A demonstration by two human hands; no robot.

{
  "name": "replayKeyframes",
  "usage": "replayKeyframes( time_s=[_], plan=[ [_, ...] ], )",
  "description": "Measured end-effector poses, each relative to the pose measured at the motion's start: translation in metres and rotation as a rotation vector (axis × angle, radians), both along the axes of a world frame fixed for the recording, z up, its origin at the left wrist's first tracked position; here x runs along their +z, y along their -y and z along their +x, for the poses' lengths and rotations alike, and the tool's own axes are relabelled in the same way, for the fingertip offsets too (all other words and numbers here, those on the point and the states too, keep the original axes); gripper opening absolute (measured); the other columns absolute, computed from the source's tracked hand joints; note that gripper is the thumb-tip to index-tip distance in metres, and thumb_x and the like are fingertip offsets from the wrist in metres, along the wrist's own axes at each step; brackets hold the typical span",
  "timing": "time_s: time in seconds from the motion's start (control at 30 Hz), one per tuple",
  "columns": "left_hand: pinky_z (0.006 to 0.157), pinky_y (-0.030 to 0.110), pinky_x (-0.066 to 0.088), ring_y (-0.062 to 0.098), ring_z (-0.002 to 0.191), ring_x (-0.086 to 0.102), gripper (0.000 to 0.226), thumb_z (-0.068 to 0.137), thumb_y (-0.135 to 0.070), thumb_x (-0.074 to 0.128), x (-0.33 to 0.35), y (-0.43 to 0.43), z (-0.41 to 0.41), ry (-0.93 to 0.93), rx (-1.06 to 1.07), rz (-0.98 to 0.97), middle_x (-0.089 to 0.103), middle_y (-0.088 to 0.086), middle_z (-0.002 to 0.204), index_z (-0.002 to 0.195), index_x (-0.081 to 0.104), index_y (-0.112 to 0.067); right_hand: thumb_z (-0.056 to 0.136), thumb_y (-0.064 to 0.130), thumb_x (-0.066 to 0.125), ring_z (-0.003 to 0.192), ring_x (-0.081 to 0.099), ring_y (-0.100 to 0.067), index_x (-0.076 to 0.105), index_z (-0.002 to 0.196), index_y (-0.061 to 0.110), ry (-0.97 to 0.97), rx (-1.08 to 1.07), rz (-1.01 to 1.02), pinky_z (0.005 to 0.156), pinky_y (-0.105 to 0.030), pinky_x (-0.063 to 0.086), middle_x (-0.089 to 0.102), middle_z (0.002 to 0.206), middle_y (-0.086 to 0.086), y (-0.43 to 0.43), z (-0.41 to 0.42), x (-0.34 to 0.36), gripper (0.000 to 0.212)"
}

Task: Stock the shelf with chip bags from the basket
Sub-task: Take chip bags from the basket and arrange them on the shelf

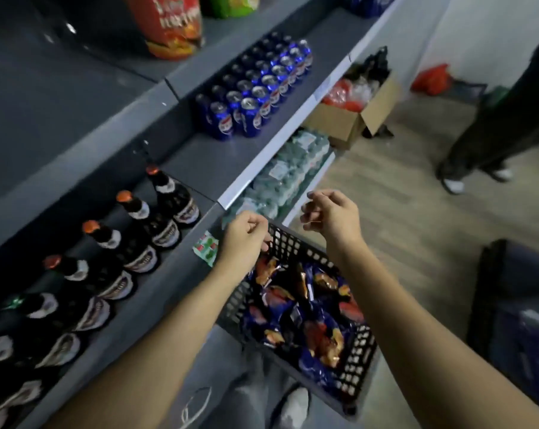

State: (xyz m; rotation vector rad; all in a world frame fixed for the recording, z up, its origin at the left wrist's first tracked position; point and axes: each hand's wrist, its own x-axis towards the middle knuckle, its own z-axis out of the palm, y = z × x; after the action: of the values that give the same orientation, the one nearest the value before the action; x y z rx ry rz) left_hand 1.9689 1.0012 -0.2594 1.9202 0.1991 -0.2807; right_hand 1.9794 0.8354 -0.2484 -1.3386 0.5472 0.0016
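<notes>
Chip bags (296,308), dark blue with orange and red print, fill the black plastic basket (354,360) that sits low beside the shelf (212,162); none of this kind is on the shelf yet, so stocking looks to be at its start. Both hands hover over the basket's far end. The left hand (245,239) is loosely curled at the rim, possibly touching it, and the right hand (331,216) is loosely curled in the air just beyond the rim; neither grip holds a bag.

To do the step well, I would judge that each hand should drop into the heap and take a bag by its sealed top edge, not its puffed middle, so that the chips are not crushed. The open stretch of shelf between the brown bottles (132,239) and the blue cans (255,97) seems the likely spot. Bags should go in upright, print facing out, starting at the back. The bottles stand close to the left forearm, so a wide swing could knock one over.
</notes>
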Motion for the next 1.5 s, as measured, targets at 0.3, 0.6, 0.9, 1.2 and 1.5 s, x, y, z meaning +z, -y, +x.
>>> replayKeyframes(
  time_s=[0.3,0.6,0.9,1.2,1.5],
  plan=[
    [0.054,0.019,0.044,0.013,0.062,0.057,0.012,0.101,-0.016,0.051,-0.162,0.038,0.004,-0.374,-0.217,0.079,0.065,0.004,0.081,0.093,0.059,-0.015,0.102,0.011,0.051,0.060,0.062,-0.019,0.062,0.092,0.010,-0.413,-0.238,0.071,0.064,-0.035,0.051,0.063,0.060,0.001,0.043,-0.055,-0.166,0.015],
    [0.053,0.024,0.047,0.014,0.064,0.060,0.016,0.099,-0.025,0.056,-0.290,0.058,0.010,-0.588,-0.295,0.160,0.066,0.004,0.082,0.084,0.057,-0.022,0.100,0.011,0.052,0.068,0.061,-0.019,0.060,0.094,0.012,-0.618,-0.317,0.145,0.064,-0.032,0.051,0.063,0.076,-0.005,0.042,-0.062,-0.281,0.010],
    [0.055,0.027,0.045,0.020,0.071,0.061,0.019,0.101,-0.018,0.050,-0.341,0.050,0.018,-0.714,-0.304,0.170,0.066,0.010,0.088,0.083,0.054,-0.023,0.090,0.026,0.074,0.103,0.063,-0.020,0.060,0.126,0.013,-0.640,-0.069,-0.124,0.096,-0.039,0.054,0.067,0.115,-0.005,0.015,-0.015,-0.334,0.040],
    [0.078,0.038,0.057,0.026,0.091,0.068,0.012,0.100,-0.029,0.055,-0.339,0.033,0.030,-0.694,-0.278,0.140,0.070,0.008,0.100,0.102,0.061,-0.019,0.094,0.020,0.070,0.089,0.064,-0.015,0.051,0.141,0.016,-0.713,0.032,-0.290,0.086,-0.033,0.056,0.064,0.108,-0.001,0.006,0.000,-0.343,0.051],
    [0.098,0.033,0.046,0.014,0.114,0.058,0.069,0.082,-0.061,0.067,-0.314,0.024,0.048,-0.599,-0.129,0.051,0.059,-0.005,0.126,0.133,0.051,-0.018,0.095,0.023,0.069,0.101,0.070,-0.023,0.050,0.142,0.015,-0.606,-0.091,-0.049,0.092,-0.041,0.059,0.069,0.116,-0.007,0.009,-0.006,-0.302,0.051]
  ],
)
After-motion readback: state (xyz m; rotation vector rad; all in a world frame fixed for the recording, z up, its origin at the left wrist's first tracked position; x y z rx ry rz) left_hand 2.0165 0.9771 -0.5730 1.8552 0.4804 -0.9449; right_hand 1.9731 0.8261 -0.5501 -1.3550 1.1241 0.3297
